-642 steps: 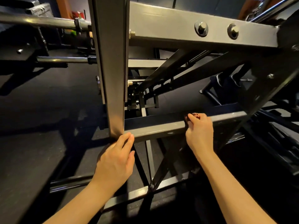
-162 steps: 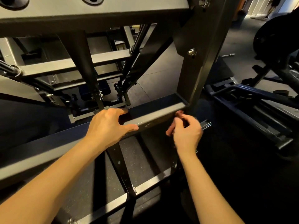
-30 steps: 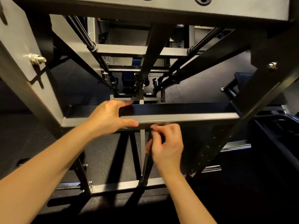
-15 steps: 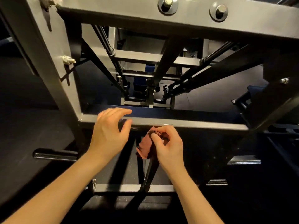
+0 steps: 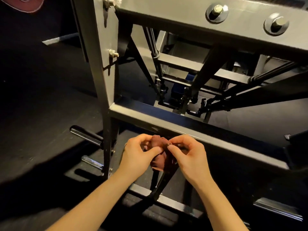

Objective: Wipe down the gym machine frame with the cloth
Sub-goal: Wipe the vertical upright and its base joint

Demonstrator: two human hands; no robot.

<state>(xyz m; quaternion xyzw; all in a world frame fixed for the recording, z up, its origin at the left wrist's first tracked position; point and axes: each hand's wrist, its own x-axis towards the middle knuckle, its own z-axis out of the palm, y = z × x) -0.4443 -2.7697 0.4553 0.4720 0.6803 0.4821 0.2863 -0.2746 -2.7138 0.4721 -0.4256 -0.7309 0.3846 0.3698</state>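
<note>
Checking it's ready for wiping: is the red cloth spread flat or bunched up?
Bunched up. The cloth is a crumpled wad, pinched between the fingers of the left hand and the right hand.

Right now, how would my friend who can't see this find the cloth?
Find the big grey gym machine frame and its low crossbar. Just this side of that bar, the left hand and right hand pinch a small reddish-brown cloth between them. It is the only soft, crumpled thing among hard metal bars.
</note>
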